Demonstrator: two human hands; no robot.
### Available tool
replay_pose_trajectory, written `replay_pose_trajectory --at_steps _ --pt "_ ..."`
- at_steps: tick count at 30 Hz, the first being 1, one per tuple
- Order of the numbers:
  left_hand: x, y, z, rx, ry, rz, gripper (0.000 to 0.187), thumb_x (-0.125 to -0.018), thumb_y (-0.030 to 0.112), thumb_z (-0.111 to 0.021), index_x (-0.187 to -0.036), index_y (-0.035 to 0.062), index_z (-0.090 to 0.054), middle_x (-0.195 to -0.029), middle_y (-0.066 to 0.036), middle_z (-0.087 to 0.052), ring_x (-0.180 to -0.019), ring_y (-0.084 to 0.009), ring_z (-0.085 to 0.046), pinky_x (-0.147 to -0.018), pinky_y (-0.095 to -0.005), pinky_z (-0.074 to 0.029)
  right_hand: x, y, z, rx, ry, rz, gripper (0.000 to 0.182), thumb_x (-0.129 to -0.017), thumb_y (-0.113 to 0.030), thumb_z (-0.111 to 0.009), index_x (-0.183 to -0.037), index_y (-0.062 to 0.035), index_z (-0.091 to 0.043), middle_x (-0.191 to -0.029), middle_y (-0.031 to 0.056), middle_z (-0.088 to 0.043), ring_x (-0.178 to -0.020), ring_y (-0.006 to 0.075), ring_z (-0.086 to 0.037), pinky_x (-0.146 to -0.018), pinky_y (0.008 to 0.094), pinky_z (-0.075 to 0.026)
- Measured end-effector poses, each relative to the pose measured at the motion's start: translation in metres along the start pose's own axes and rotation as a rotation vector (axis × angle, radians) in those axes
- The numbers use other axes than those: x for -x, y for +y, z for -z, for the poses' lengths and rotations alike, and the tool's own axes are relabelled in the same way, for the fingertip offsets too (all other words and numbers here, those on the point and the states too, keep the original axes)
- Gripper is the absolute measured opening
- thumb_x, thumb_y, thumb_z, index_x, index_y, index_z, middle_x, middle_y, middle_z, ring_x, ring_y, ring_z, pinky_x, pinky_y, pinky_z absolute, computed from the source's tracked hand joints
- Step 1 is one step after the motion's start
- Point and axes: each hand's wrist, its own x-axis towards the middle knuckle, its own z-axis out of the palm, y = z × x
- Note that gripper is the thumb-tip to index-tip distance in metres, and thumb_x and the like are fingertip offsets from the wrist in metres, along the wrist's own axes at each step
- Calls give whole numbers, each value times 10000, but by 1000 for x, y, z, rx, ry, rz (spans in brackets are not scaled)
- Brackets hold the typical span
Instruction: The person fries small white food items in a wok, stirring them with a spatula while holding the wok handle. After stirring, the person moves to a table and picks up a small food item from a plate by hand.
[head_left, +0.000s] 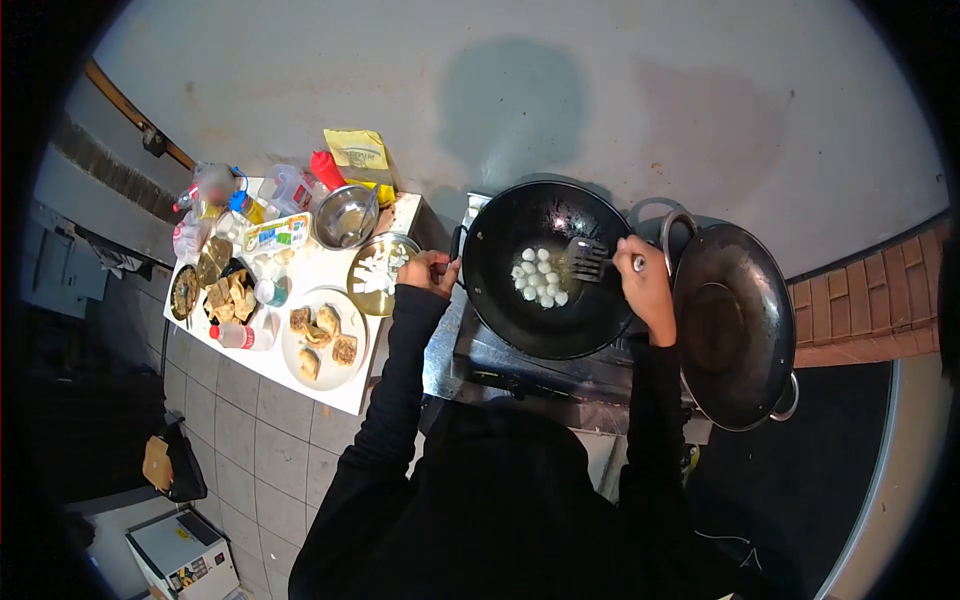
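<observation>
A black wok point(540, 330) sits on the stove point(480, 350). Several small white balls point(540, 280) lie clustered in its middle, with a little liquid beside them. My right hand point(643, 285) is closed round the handle of a slotted spatula point(586, 260), whose head is inside the wok, just right of the balls. At the wok's left rim, my left hand point(430, 272) is closed on the wok's side handle point(457, 245). Next to my left hand is a metal bowl point(368, 300) with white pieces in it.
A second, larger wok point(735, 320) stands at the right. On the white table point(345, 398) at the left are a plate of fried pieces point(325, 375), a steel bowl point(345, 217), a red bottle point(326, 170), a yellow packet point(356, 150) and several containers. A grey wall rises behind.
</observation>
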Motion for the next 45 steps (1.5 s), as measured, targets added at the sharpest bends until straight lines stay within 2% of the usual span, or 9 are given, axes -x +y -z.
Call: replay_pose_trajectory --at_steps 4,8,14,18,21,25,30,41,45 --pt "0 -2 1 -18 22 -50 240 -768 212 -751 -811 -2 -649 -629 -89 -616 -543 -177 -594 -544 -295 -480 1 -12 9 -301 52 -107 277 -919 -97 -523 -682 9 -425 -582 60 -315 -555 84 -299 -507 273 -269" --pt "1 0 3 1 -8 -7 242 -770 212 -749 -812 -4 -649 -625 -87 -612 -544 -177 -595 -544 -297 -481 1 7 -2 -58 77 -13 293 -929 -99 -502 -660 0 -442 -564 13 -370 -552 75 -328 -509 265 -274" --pt "1 -4 0 -31 4 -13 243 -768 214 -749 -818 -4 -653 -629 -86 -616 -541 -175 -595 -546 -296 -483 0 -11 4 -227 41 -122 290 -919 -101 -523 -677 21 -419 -564 86 -346 -532 105 -310 -501 296 -293" --pt "0 -3 -1 -11 4 -1 233 -764 206 -751 -812 2 -651 -622 -83 -609 -533 -173 -590 -539 -294 -479 2 5 -7 -24 1 -7 326 -934 -110 -515 -640 -9 -416 -554 0 -381 -540 69 -327 -498 272 -273" --pt "0 -2 -1 -16 1 16 225 -763 202 -750 -809 5 -651 -618 -79 -605 -526 -171 -585 -535 -293 -477 2 -5 0 -331 30 -123 284 -911 -87 -537 -670 11 -424 -557 49 -356 -543 85 -330 -501 287 -288" --pt "1 0 -1 -19 6 24 225 -765 206 -749 -816 8 -656 -614 -77 -604 -523 -171 -585 -534 -291 -477 4 4 -9 -74 -13 -23 315 -932 -96 -514 -650 8 -417 -557 17 -390 -553 63 -347 -502 275 -284" --pt "1 -4 -3 -23 5 28 232 -769 215 -746 -830 7 -662 -613 -80 -612 -531 -177 -596 -539 -298 -481 4 -9 5 -303 -24 -107 279 -920 -86 -527 -679 13 -426 -560 74 -356 -542 93 -326 -506 294 -294" --pt "4 -5 -5 -14 38 19 232 -765 219 -748 -835 16 -661 -603 -77 -594 -523 -186 -581 -532 -308 -468 1 -7 17 56 -45 -20 298 -927 -90 -520 -669 21 -421 -562 53 -352 -546 104 -315 -503 294 -288" --pt "2 -4 -4 -21 34 -21 231 -768 221 -746 -837 17 -662 -604 -80 -595 -521 -188 -580 -527 -314 -467 -2 -16 11 -165 -90 -54 308 -923 -123 -532 -677 17 -412 -563 56 -349 -551 106 -324 -505 306 -295"
